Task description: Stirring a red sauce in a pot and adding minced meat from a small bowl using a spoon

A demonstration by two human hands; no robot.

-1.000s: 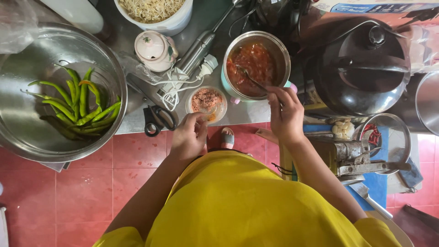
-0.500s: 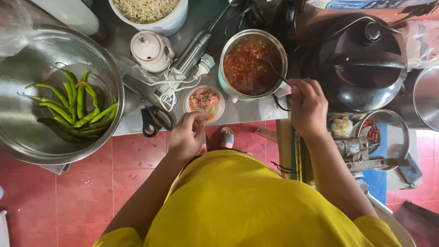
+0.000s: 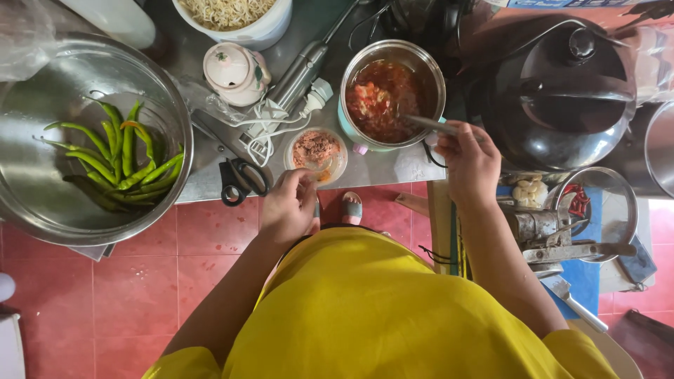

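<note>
We seem to be at the stirring step: our right hand (image 3: pixel 472 163) has its fingers closed on the handle of a spoon (image 3: pixel 430 125) whose far end dips into the pot (image 3: pixel 392 94) of red sauce, just ahead of the fingertips. Our left hand (image 3: pixel 289 205) rests at the counter edge, fingers loosely curled, their tips at the near rim of the cup (image 3: pixel 315 151) of pinkish mince; we cannot tell whether they grip it or only touch it. Judging from this, the next move would call for a steady hold on the cup and a clear path across to the pot, which stands just right of those fingers. Going by size: far left of the left fingers sits a big steel bowl (image 3: pixel 42 189) holding green chillies (image 3: pixel 116 158); right of the right fingers stands a large dark kettle (image 3: pixel 562 91). Beyond the left fingers lies a white tub (image 3: pixel 263 29) of noodles at the top edge, then a small pink-and-white lidded jar (image 3: pixel 235 71), plain but for a little dark motif. A stick blender (image 3: pixel 298 70) with a coiled white cord lies between jar and pot. Black scissors (image 3: pixel 242 179) lie just left of the left fingers. Below the right wrist sits a metal grinder (image 3: pixel 544 231), near a small bowl (image 3: pixel 614 203) with red chillies. A blue-and-white package edge shows at the top right, too cropped to describe.
</note>
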